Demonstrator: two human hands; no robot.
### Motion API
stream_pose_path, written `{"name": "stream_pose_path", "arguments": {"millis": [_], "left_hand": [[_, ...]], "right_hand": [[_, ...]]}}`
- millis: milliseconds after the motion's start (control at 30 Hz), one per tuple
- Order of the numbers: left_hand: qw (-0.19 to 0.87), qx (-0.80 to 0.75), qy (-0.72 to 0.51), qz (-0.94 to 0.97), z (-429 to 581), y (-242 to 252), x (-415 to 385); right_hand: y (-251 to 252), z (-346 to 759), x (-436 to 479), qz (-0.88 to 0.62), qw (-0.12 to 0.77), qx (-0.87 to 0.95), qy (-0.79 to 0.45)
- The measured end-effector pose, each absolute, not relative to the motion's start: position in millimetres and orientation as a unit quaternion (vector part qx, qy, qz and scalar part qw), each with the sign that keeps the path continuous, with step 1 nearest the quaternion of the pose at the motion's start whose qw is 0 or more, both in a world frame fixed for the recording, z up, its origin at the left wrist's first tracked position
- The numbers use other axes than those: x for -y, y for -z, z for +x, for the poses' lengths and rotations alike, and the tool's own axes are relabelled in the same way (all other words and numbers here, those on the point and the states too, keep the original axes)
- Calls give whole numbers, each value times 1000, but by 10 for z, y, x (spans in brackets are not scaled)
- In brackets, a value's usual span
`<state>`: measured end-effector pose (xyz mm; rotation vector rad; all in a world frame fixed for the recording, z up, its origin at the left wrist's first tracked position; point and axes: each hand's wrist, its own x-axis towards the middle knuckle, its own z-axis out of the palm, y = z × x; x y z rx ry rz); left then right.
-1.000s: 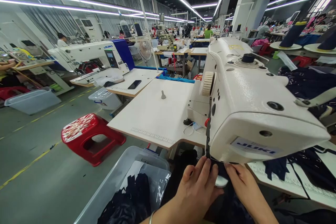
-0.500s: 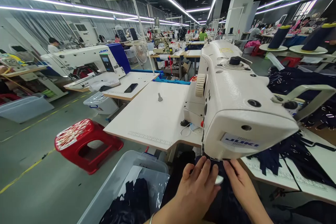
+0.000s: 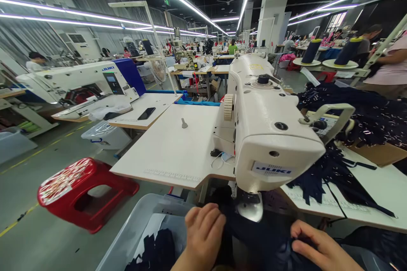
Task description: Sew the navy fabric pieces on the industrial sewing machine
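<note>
Dark navy fabric (image 3: pixel 254 233) stretches between my two hands in front of the white sewing machine (image 3: pixel 276 135). My left hand (image 3: pixel 205 235) is closed at the fabric's left end, its fingers curled around the edge. On the other side my right hand (image 3: pixel 318 245) pinches the fabric between thumb and fingers. Both hands are below the machine head and apart from the needle area, where a shiny metal plate (image 3: pixel 251 207) shows. Much of the fabric's lower part falls outside the picture.
A clear plastic bin (image 3: pixel 140 216) with dark strips stands at lower left, beside a red stool (image 3: pixel 85 190). A small grey metal piece (image 3: pixel 184 123) lies on the white table (image 3: pixel 171 148). Navy straps with metal rings (image 3: pixel 343 110) are heaped at right. A phone (image 3: pixel 146 113) lies farther left.
My hands have drawn back from under the machine head and spread apart, pulling the fabric out toward me. The view has shifted to the right.
</note>
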<state>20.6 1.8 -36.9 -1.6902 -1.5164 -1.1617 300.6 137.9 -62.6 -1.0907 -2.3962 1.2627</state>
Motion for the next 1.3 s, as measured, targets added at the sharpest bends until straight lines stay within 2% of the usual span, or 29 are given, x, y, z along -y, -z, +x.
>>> {"name": "stream_pose_path", "arguments": {"millis": [133,267,367,467,567,733,800,900,1033,1167,1300], "left_hand": [[368,615,426,-553,-121,326,8],[377,698,326,-514,-280,333,-12],[333,686,242,-600,-178,328,-44],[300,547,163,-765,70,307,-88],[254,507,100,-818,297,276,-131],[227,540,122,-801,392,246,-134],[220,548,135,-796,375,241,-113],[202,562,156,-787,353,231,-84],[185,576,160,-780,338,226,-76],[205,580,169,-770,339,246,-94],[204,579,172,-770,349,248,-99]], "right_hand": [[180,2702,-1268,-353,149,828,-409],[152,2166,-1278,-275,290,893,-205],[255,1910,-1284,-257,337,906,-11],[284,1865,-1263,-270,333,901,65],[271,1943,-1255,-315,328,891,-13],[322,2058,-1308,-372,284,788,-400],[344,2067,-1341,-364,287,747,-476],[354,2048,-1393,-366,284,747,-476],[348,1995,-1442,-404,273,771,-409],[335,1953,-1456,-446,253,782,-354],[338,1947,-1461,-449,253,782,-351]]}}
